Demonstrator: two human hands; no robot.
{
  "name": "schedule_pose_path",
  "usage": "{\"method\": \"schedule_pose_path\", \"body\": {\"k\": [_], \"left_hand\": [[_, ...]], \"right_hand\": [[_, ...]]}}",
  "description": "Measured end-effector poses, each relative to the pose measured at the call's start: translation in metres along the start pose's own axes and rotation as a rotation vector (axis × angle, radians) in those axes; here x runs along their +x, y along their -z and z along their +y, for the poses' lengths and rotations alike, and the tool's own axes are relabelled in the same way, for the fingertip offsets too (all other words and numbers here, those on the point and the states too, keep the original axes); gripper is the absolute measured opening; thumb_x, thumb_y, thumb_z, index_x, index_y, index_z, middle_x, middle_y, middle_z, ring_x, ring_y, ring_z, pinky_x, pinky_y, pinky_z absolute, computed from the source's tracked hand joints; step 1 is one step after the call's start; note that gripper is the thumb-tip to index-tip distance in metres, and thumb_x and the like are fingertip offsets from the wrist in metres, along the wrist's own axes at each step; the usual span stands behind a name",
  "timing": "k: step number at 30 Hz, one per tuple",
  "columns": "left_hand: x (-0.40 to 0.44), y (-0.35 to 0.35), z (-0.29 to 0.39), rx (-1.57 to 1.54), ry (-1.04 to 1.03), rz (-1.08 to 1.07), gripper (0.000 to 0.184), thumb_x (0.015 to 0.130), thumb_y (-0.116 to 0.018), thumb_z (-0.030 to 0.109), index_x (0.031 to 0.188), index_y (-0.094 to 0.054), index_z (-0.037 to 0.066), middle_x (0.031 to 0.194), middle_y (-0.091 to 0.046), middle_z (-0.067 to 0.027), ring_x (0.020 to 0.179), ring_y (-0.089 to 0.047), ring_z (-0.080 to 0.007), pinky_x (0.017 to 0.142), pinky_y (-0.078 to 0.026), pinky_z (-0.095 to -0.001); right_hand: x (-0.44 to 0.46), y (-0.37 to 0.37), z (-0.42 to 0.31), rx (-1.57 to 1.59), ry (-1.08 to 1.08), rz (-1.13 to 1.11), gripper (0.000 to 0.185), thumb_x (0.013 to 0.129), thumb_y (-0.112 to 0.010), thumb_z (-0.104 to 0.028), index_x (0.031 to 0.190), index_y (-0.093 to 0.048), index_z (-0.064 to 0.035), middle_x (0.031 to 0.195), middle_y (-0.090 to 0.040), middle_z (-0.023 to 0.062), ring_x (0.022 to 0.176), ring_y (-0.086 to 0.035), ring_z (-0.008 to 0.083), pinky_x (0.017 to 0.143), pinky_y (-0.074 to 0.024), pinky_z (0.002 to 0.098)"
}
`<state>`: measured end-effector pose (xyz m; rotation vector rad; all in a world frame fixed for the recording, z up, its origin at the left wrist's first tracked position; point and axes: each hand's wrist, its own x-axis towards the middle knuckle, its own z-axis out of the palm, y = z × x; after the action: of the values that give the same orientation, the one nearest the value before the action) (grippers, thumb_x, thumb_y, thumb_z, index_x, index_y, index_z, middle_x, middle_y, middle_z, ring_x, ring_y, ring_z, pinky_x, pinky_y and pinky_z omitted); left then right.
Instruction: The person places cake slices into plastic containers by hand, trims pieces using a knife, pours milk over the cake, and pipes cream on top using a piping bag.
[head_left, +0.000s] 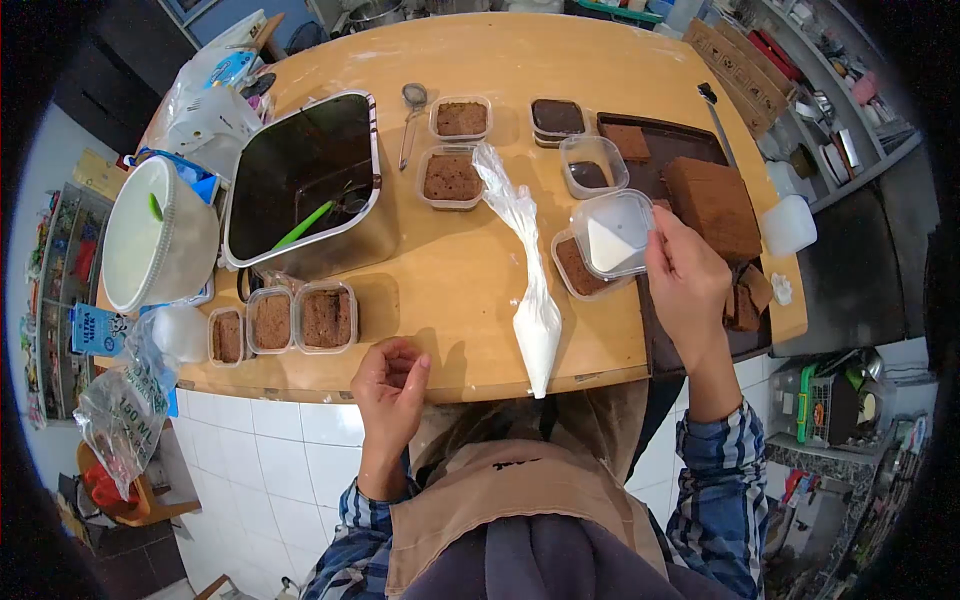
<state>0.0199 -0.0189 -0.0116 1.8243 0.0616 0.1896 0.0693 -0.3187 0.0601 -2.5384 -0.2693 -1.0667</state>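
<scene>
My right hand (686,270) grips the edge of a clear plastic tub (622,212) between thumb and fingers. The tub is tilted and shows a white patch inside; I cannot tell if this is cream. Partly behind it is a tub of brown cake (575,268). My left hand (392,385) hovers by the table's front edge, fingers loosely curled, thumb apart, nothing visible in it. Between my hands lies a piping bag (538,325) filled with white cream, its tip at the table edge. Another clear tub (594,165) with something dark inside stands just beyond.
At left, a large metal pan (375,215) holds dark chocolate and a green-handled utensil; a white bucket (160,235) is beside it. Several cake-filled tubs (326,316) stand around. A small strainer (413,97) lies behind. Right, a dark tray (660,345) carries a cake block (712,205).
</scene>
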Motion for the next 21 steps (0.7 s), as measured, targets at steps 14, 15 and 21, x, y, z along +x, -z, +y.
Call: {"method": "schedule_pose_path", "body": {"k": [14, 15, 21], "left_hand": [[0.0002, 0.0003, -0.0009, 0.008, 0.005, 0.003, 0.02, 0.078, -0.066, 0.004, 0.094, -0.055, -0.003, 0.079, -0.058, -0.0056, 0.066, -0.054, -0.0085, 0.057, -0.045, -0.0189], [0.0002, 0.0005, -0.0004, 0.009, 0.006, 0.003, 0.02, 0.078, -0.066, 0.004, 0.094, -0.055, -0.003, 0.079, -0.058, -0.0056, 0.066, -0.054, -0.0085, 0.057, -0.045, -0.0189], [0.0001, 0.0005, -0.0004, 0.012, -0.003, 0.0, 0.019, 0.078, -0.066, 0.003, 0.093, -0.055, -0.003, 0.08, -0.057, -0.0056, 0.066, -0.054, -0.0083, 0.056, -0.045, -0.0186]], "right_hand": [[-0.0017, -0.0008, 0.0014, -0.048, 0.075, -0.021, 0.029, 0.072, -0.062, 0.004, 0.1, -0.059, 0.0011, 0.085, -0.063, 0.017, 0.073, -0.063, 0.0294, 0.063, -0.0513, 0.0353], [-0.002, -0.001, 0.0014, -0.052, 0.079, -0.02, 0.03, 0.071, -0.062, 0.004, 0.101, -0.059, 0.001, 0.085, -0.063, 0.017, 0.074, -0.063, 0.0293, 0.063, -0.0514, 0.0352], [-0.004, -0.0023, 0.0015, -0.05, 0.076, -0.025, 0.03, 0.071, -0.063, 0.004, 0.101, -0.06, 0.0008, 0.086, -0.064, 0.0163, 0.075, -0.064, 0.0283, 0.064, -0.0516, 0.0344]]}}
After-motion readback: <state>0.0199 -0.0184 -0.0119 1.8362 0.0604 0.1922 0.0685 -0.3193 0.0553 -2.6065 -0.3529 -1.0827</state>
